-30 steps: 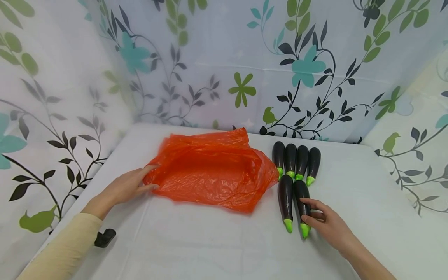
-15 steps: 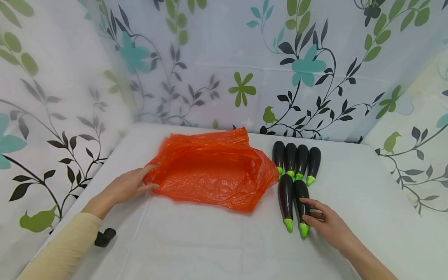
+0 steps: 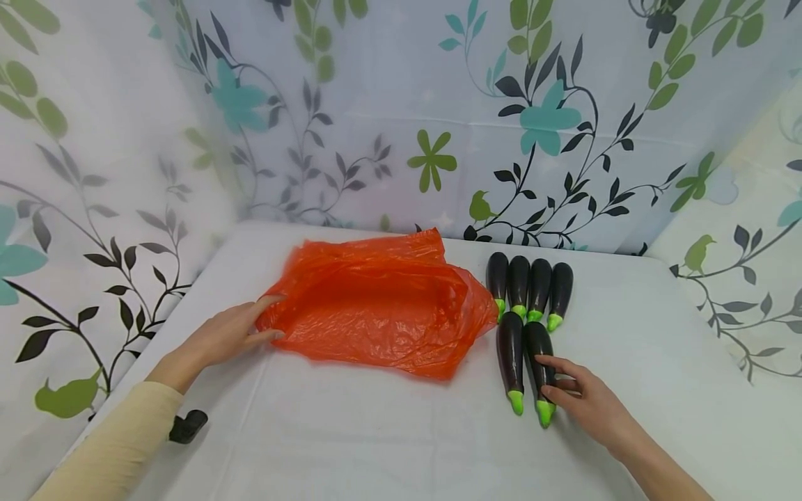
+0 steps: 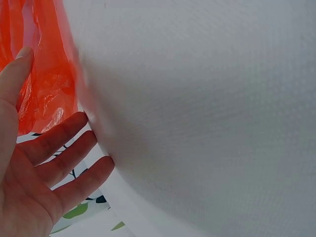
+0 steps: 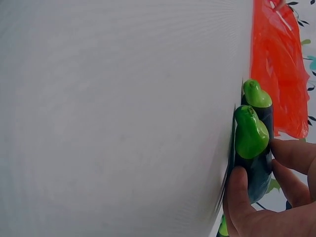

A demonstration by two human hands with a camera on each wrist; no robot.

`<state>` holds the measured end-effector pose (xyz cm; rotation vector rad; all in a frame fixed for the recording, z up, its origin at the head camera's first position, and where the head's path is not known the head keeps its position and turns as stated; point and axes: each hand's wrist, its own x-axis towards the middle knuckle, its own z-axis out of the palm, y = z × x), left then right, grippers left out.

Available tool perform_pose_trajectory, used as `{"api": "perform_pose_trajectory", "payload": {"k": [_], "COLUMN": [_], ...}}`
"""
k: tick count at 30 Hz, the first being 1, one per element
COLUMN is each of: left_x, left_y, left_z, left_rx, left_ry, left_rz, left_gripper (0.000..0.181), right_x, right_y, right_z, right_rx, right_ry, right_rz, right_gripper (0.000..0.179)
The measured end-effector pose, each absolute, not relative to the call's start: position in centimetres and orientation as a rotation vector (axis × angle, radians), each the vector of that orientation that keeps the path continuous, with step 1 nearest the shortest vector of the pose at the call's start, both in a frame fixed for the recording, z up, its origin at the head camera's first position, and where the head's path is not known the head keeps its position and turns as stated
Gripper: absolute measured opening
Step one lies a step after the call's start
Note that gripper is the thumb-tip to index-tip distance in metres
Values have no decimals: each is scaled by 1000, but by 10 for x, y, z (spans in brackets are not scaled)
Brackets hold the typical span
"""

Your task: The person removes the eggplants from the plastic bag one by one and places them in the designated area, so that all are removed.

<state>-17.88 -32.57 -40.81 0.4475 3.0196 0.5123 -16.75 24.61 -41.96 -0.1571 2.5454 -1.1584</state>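
Observation:
A crumpled orange-red plastic bag [image 3: 376, 313] lies spread on the white table. At its left edge rests my left hand [image 3: 216, 334], with the thumb against the plastic in the left wrist view and the other fingers [image 4: 74, 160] extended, tips at the table surface. My right hand [image 3: 589, 400] grips the front right eggplant [image 3: 540, 355], thumb on one side and fingers on the other, close to its green stem end [image 5: 252, 136]. Just left of it lies another dark eggplant [image 3: 511, 355]. Several shorter eggplants [image 3: 519, 282] lie in a row behind these, green ends toward me.
A small black object [image 3: 188, 426] lies near my left forearm. Patterned cloth [image 3: 376, 125] with leaves and flowers hangs behind the white table [image 3: 351, 431] and at both sides. The bag's right tip touches the eggplant group.

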Motion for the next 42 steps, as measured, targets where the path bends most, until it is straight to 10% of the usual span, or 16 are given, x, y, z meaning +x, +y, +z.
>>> {"api": "perform_pose_trajectory", "payload": {"k": [42], "left_x": [-175], "left_y": [-326], "left_z": [-411], "left_rx": [435], "left_ry": [3033], "left_rz": [514], "left_gripper": [67], "right_x": [-172], "right_y": [250], "right_z": [-406], "right_rx": [-274], "right_ry": [2684], "right_rz": [-1136], "right_gripper": [51]}}
